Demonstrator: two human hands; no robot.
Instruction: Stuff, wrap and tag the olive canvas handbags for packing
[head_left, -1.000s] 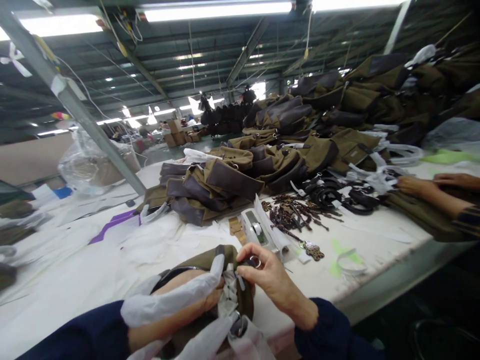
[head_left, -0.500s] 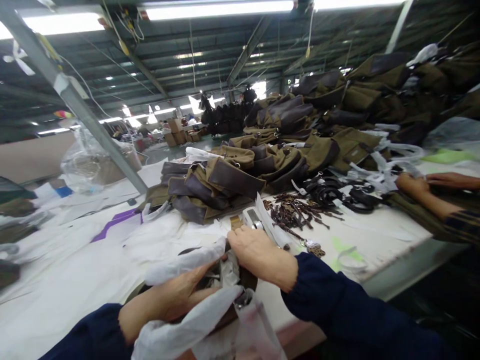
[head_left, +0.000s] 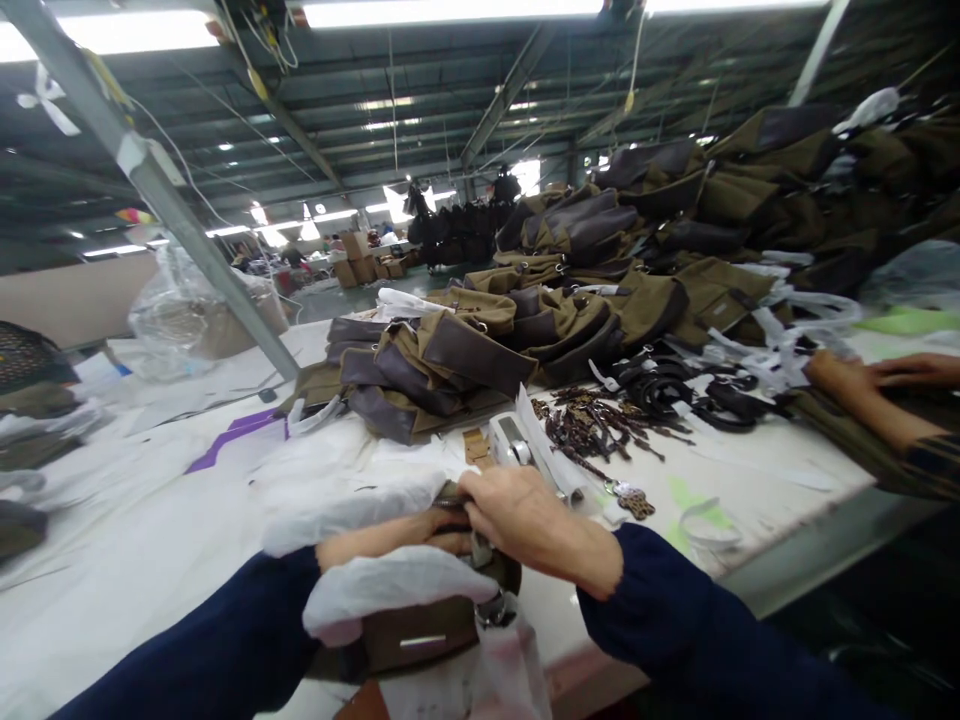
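In front of me stands an olive handbag (head_left: 409,637) with a small metal plate on its front. Its handles (head_left: 397,585) are wrapped in white padding, and a clear plastic wrap (head_left: 510,660) hangs at its right end. My left hand (head_left: 442,528) reaches between the handles, its fingers closed at the bag's top opening and partly hidden. My right hand (head_left: 525,515) pinches the top edge near the right end of the zipper (head_left: 448,497). Whether its fingers hold the zipper pull or the fabric, I cannot make out.
Behind lies a big pile of olive and dark brown bags (head_left: 480,350). Brown tassel charms (head_left: 600,425), coiled black straps (head_left: 675,385) and a white device (head_left: 510,440) are nearby. A co-worker's hands (head_left: 862,385) handle a bag at right. A metal post (head_left: 202,250) stands left.
My left hand has come out of the bag's inside to its top opening, moving up and right. The bag's mouth looks narrower, and its front plate now shows.
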